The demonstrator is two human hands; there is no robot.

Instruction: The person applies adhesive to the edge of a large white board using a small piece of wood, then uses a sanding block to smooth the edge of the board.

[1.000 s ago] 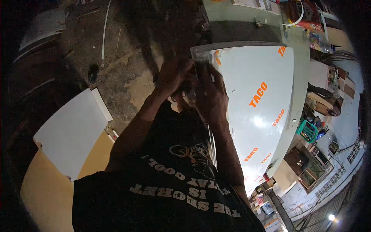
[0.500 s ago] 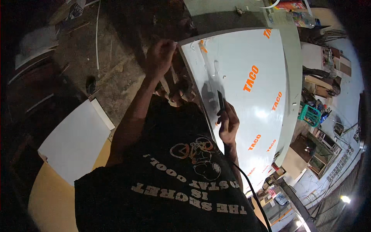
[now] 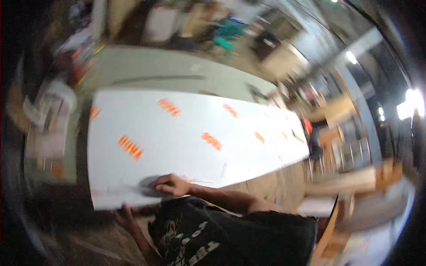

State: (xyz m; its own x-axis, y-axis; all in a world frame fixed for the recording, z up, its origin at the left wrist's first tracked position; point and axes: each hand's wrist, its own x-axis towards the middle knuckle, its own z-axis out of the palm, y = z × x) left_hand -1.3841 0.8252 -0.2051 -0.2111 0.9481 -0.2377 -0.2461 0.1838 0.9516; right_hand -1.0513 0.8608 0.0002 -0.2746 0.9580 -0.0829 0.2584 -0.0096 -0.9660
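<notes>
A long white panel [image 3: 168,133] with orange printed marks lies across a greenish surface in front of me. My right hand [image 3: 174,184] is over its near edge, towards the left end. The fingers are curled round a dark utility knife [image 3: 155,192], whose outline blends with a grey shadow on the panel. My left hand [image 3: 125,216] is at the panel's near left edge, partly below it, and too smeared to show its fingers. Motion blur hides whether it grips the edge.
The greenish worktop [image 3: 146,64] stretches beyond the panel, with a thin dark strip [image 3: 157,79] on it. A green crate [image 3: 227,33] stands farther back. Boards and wooden pieces [image 3: 341,181] are stacked at right. Bright lamps shine at far right.
The view has swung round, so the panel now runs left to right and everything is blurred. Both hands stay near the same end of the panel; the right still appears to hold the knife.
</notes>
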